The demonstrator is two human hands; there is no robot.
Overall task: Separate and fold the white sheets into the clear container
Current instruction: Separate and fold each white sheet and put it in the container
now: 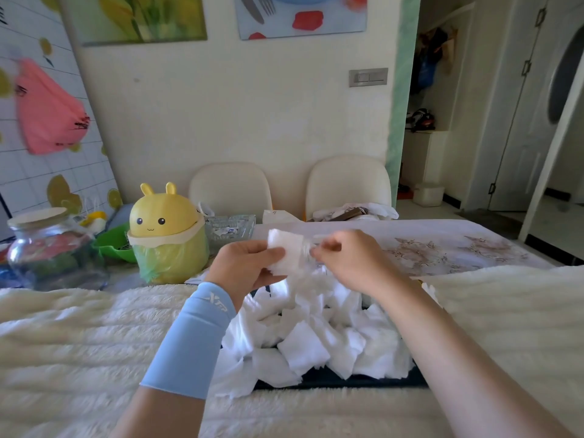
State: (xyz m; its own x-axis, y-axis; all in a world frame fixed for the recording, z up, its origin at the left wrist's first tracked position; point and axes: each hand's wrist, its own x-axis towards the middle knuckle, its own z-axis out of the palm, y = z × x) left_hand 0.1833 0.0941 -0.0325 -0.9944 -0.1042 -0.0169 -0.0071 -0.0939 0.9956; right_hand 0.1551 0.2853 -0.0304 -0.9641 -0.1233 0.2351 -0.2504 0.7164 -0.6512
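Two hands meet just above centre: the left hand (249, 267), one blue sleeve (192, 336) on its forearm, pinches one white sheet (284, 251) between thumb and curled fingers, while the right hand (350, 260), at its three o'clock, nips the sheet's blurred edge with curled fingertips. At their six o'clock lies one heap of white sheets (316, 330), too many to count, over one dark tray (331, 380). Towards eleven o'clock stand one clear glass dish (229, 229) and one yellow bunny bin (167, 235), with two cream chairs (230, 188) at twelve.
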